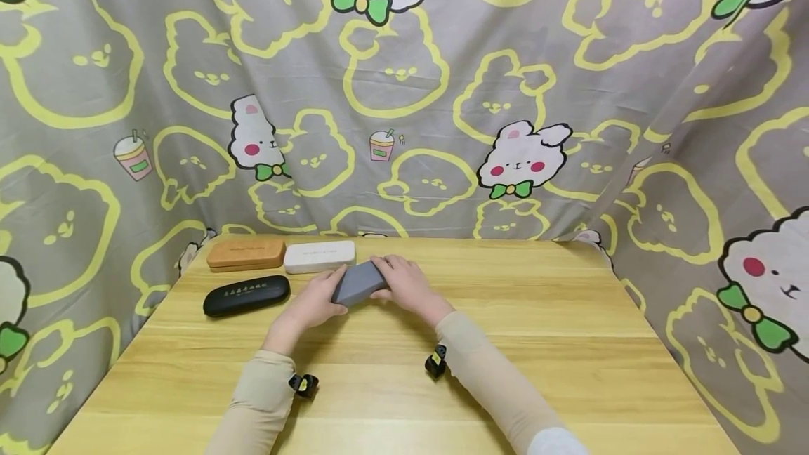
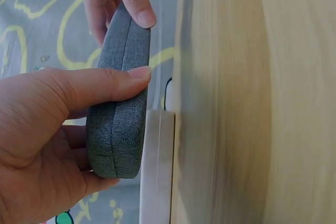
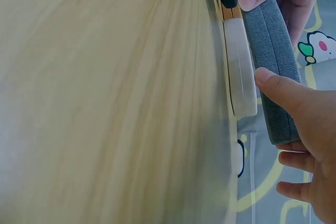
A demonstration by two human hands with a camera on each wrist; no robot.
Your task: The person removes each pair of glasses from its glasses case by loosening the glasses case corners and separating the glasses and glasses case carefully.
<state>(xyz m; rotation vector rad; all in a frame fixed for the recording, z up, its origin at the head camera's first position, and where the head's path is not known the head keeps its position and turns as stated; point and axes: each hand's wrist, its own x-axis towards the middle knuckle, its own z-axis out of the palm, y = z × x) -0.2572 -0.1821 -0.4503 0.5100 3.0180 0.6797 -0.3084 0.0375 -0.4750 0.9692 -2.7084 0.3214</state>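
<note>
From the head view: slate-grey, fabric-covered oblong case [image 1: 360, 284] is in both hands, tilted, by the front right corner of the white, flat rectangular case [image 1: 322, 257]. Left hand [image 1: 319, 298] and right hand [image 1: 404, 283] pinch opposite ends. Orange-brown rectangular case [image 1: 245, 255] sits just beside the white one, black, rounded, hard-looking case [image 1: 246, 295] in front. Left hand is near the white case — a careless swing left could shove the row.

Left wrist view: grey case is up off the pale wood-grain tabletop [image 1: 505, 300]. Left fingers pinch it, thumb across the seam [image 2: 112, 140], the rest behind. If that seam is the opening, thumb pressure could hold it shut or skew it.

Right wrist view: right thumb sits on the near side; opposing contact mostly hidden, and lower fingers reach past the end, looking unloaded. Thin grip, I'd say — if the left lets go first, the case could pivot and drop a corner.
</note>
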